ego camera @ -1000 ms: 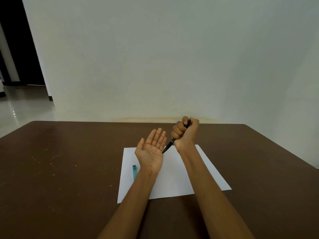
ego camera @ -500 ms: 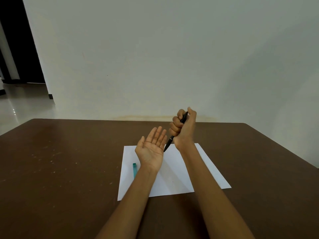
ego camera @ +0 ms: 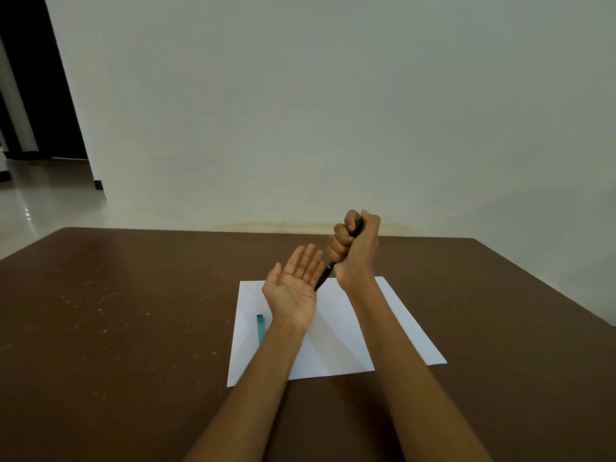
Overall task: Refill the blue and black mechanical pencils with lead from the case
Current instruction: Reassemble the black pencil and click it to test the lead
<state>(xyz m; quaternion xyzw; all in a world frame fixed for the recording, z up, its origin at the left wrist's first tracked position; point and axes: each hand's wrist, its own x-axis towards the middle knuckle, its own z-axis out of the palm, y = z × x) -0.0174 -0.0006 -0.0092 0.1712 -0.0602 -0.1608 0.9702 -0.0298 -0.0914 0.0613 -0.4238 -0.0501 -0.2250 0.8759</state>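
Between the earlier frames and now the right hand (ego camera: pixel 355 250) has lifted a little and then come back down, so the black pencil's (ego camera: pixel 328 270) tip is again at the edge of the left palm; the left hand (ego camera: pixel 293 288) has hardly shifted.

That right hand is a closed fist around the pencil, all four fingers curled over the barrel and the thumb pressed on top near the pencil's far end. The pencil is slim and black, with a thin pale ring where the barrel meets the tapered front part. It slants from upper right, where a short stretch shows between thumb and fingers, down to lower left, where its pointed tip meets or nearly meets the right edge of the left palm; I cannot tell whether it touches.

Left of it, the left hand is held flat and fully open, palm up, fingers together and pointing away, gripping nothing. Both hands hover above the paper (ego camera: pixel 336 331), a white sheet lying on the brown table (ego camera: pixel 133 328).

On the left part of the paper, just left of the left wrist, lies a small teal case (ego camera: pixel 260 328), narrow and oblong, its long side running near to far. Its near end is hidden behind the left forearm.
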